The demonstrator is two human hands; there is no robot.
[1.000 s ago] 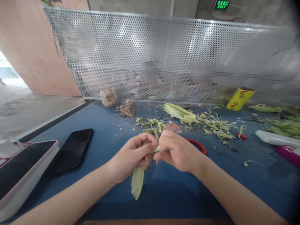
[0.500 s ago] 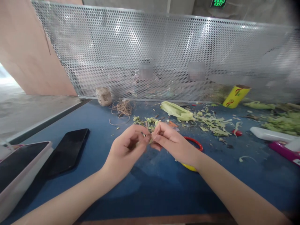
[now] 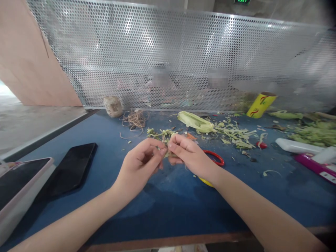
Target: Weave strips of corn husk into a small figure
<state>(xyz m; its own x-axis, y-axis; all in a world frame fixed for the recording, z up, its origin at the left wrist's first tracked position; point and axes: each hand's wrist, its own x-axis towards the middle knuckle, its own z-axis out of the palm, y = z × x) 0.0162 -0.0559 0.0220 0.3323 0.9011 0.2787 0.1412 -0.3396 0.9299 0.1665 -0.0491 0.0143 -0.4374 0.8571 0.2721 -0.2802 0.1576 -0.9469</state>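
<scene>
My left hand [image 3: 143,159] and my right hand [image 3: 190,154] meet over the middle of the blue table. Thumb and fingers of each are pinched together, the tips nearly touching. Something small and pale greenish shows between them, mostly hidden, so its kind is unclear. Just beyond the fingertips lie small green plant scraps [image 3: 160,133]. A red loop [image 3: 216,157] and a yellow loop [image 3: 206,182], perhaps scissor handles, are partly covered by my right hand and wrist. Farther back rests a pale green corn husk [image 3: 195,121], beside shredded husk strips [image 3: 236,134].
A black phone [image 3: 75,168] and a device in a pale case [image 3: 25,182] lie at left. Tangled twine [image 3: 134,120] sits near a whitish roll [image 3: 112,106]. Rightward are a yellow tube [image 3: 261,105] and a purple-white object [image 3: 315,166]. A perforated metal screen [image 3: 183,45] stands behind.
The view has shifted slightly, so the things on the table appear a little farther left and higher. Both hands keep pinching at the same spot, with only small finger movements.
</scene>
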